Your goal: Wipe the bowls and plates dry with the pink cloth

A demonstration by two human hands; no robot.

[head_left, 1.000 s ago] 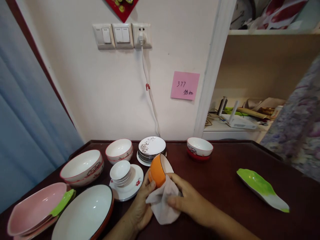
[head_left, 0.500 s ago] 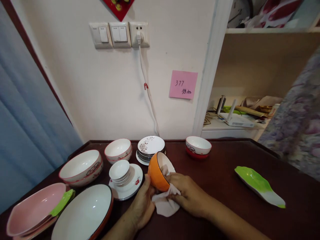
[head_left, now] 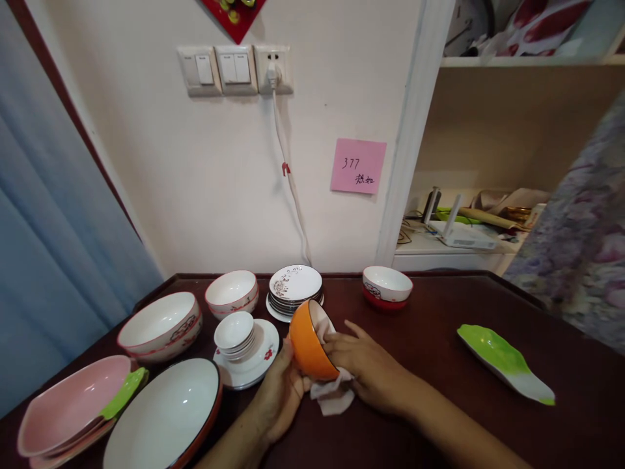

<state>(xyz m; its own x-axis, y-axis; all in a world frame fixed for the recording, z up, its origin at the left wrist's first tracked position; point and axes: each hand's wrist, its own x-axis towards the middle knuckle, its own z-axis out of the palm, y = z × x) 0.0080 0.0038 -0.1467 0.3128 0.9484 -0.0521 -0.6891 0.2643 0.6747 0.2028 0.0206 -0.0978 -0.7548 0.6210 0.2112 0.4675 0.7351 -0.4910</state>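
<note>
An orange bowl [head_left: 310, 343] with a white inside and dark rim is tilted on its side above the table, its opening facing right. My left hand [head_left: 279, 391] grips it from the left and below, thumb against the orange outside. My right hand [head_left: 364, 368] presses a pale cloth [head_left: 333, 398] into the bowl's inside, fingers reaching past the rim. Part of the cloth hangs out below the bowl; the fingertips inside are partly hidden. Just left of the bowl, small white dishes [head_left: 234, 331] are stacked on white plates [head_left: 263, 352] with red flowers.
Behind stand a stack of patterned plates [head_left: 295, 283], a white bowl [head_left: 232, 291] and a red-and-white bowl [head_left: 387, 286]. At left are a larger bowl [head_left: 161, 326], a pink dish [head_left: 73, 407] and a wide white bowl [head_left: 166, 417]. A green leaf-shaped dish [head_left: 505, 361] lies right.
The orange bowl has turned slightly, its opening now more to the right. My right hand has shifted a little right, its fingers more spread, and the cloth's hanging end has moved right.
</note>
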